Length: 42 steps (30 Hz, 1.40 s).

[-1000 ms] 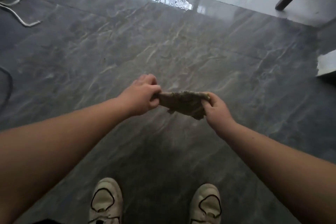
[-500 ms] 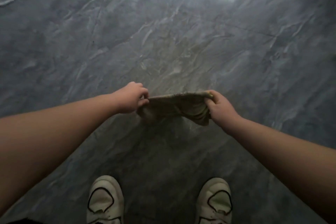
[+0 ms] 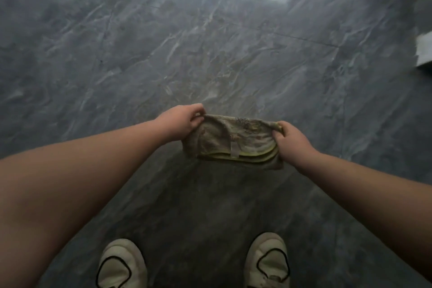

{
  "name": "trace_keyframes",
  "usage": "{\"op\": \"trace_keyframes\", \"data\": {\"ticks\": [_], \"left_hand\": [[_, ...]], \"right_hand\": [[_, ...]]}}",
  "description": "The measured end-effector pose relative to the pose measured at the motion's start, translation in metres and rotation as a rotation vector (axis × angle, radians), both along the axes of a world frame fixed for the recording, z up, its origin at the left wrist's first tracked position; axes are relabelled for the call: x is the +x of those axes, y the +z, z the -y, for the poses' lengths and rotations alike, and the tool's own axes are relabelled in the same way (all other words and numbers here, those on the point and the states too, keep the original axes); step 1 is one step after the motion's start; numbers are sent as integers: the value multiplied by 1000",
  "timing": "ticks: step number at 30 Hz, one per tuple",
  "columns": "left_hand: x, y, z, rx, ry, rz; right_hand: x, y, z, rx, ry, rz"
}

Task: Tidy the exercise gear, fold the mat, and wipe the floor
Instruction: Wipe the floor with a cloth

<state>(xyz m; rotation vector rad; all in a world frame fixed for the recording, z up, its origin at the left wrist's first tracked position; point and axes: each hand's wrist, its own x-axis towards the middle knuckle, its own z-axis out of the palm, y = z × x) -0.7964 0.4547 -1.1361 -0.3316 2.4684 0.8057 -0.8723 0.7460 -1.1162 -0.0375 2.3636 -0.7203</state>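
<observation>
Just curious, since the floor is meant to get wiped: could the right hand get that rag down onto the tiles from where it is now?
Probably yes. The right hand and left hand each pinch an end of the rag, held above bare floor. Nothing lies beneath it; the person would likely have to bend.

**Worn cloth over polished stone**

The cleaning cloth [image 3: 230,140] I hold is soft woven fabric with a nubby, towel-like nap, matt all over, dull olive-brown and blotched with darker stains. Its folded layers show a yellow-green stitched hem along the lower edge, and a small pale label, smoother than the cloth, hangs near the middle. Under it, the floor [image 3: 163,58] is grey marble-look tile, smooth and highly glossy, veined in white and mirroring bright window light at the far end. My shoes [image 3: 121,266] look like off-white matt leather or synthetic, lightly scuffed, with thin black trim lines across the toes.
</observation>
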Motion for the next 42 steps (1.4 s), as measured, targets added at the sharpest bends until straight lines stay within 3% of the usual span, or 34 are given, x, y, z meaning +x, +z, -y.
{"op": "trace_keyframes", "data": {"ticks": [3,5,9,12,16,21,27,42], "left_hand": [[-7,-9,-24,-182,23,-58],[-1,-11,-49,-235,58,-162],[19,-18,-104,-194,-114,-247],[25,-38,-123,-236,-239,-192],[38,-57,-126,-294,-275,-55],[37,-61,-127,-306,-336,-23],[33,-83,-126,-326,-288,-156],[-171,-88,-65,-396,-383,-225]], "right_hand": [[-5,-9,-29,154,4,9],[1,-18,-41,254,-5,-93],[28,-34,-29,154,204,-377],[55,-60,-9,177,334,-380],[77,-91,-6,403,494,-317],[74,-94,2,452,506,-301],[62,-103,-5,442,530,-342],[-122,-115,48,413,391,-430]]}}
